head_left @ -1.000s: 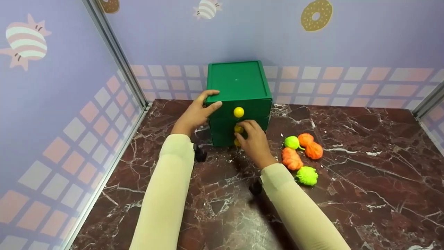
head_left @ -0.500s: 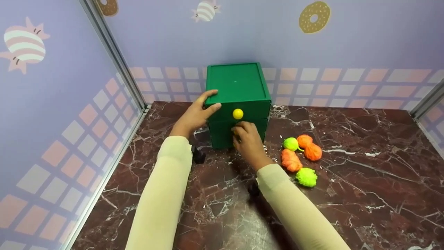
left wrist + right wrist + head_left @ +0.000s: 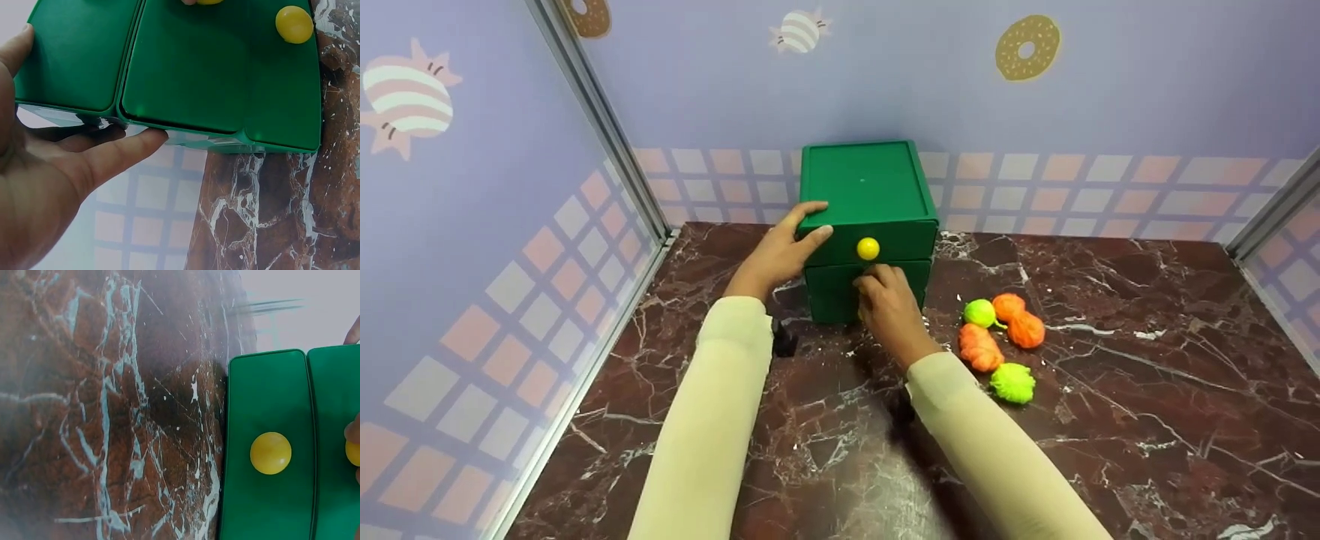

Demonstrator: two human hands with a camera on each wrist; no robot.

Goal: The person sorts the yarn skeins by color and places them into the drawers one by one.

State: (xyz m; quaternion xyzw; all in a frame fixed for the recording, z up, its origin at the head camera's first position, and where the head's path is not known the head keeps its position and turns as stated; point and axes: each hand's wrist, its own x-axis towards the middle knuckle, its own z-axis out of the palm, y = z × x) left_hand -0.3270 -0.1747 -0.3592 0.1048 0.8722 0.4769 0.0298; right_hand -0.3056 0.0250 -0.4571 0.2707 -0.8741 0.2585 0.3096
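A green drawer cabinet (image 3: 864, 178) with yellow round knobs stands against the back wall. My left hand (image 3: 780, 256) spans its upper left front corner, thumb toward the front and index finger on the top. In the left wrist view more straight fingers of that hand (image 3: 50, 174) lie along the side. My right hand (image 3: 891, 306) pinches the middle drawer's knob (image 3: 353, 453), mostly hidden by the fingers. Above it the top knob (image 3: 868, 248) shows uncovered. The bottom knob (image 3: 270, 453) is untouched in the right wrist view.
To the right of the cabinet lie small yarn bundles: a lime ball (image 3: 980, 313), a two-lobed orange one (image 3: 1019, 321), another orange one (image 3: 980, 349) and a lime tuft (image 3: 1013, 383). The marble surface (image 3: 1140, 442) meets patterned walls at the back and left.
The right hand's fingers have closed further round the middle knob, which showed between them a second ago. The left hand keeps its place on the cabinet. The head view has shifted slightly.
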